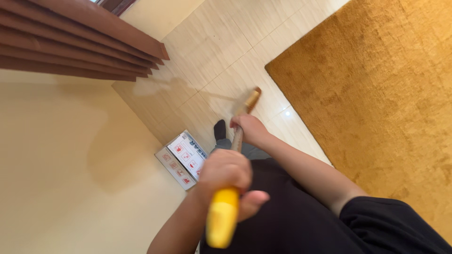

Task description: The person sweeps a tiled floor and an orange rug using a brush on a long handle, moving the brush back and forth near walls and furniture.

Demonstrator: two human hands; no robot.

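I hold a long stick with both hands. My left hand (225,170) grips it just below its yellow top end (222,217), close to my body. Lower down, my right hand (249,130) is closed around the brown wooden shaft (237,139). The stick's far end (253,98) is tan, blurred, and down at the cream tiled floor (221,42). My foot in a dark sock (220,129) stands beside the shaft. I wear black clothes.
A mustard-coloured rug (376,94) covers the floor to the right, its edge near the stick's far end. Brown curtain folds (70,42) hang at upper left. A cream wall (61,178) fills the left. A flat white board with small red pictures (182,159) lies by the wall.
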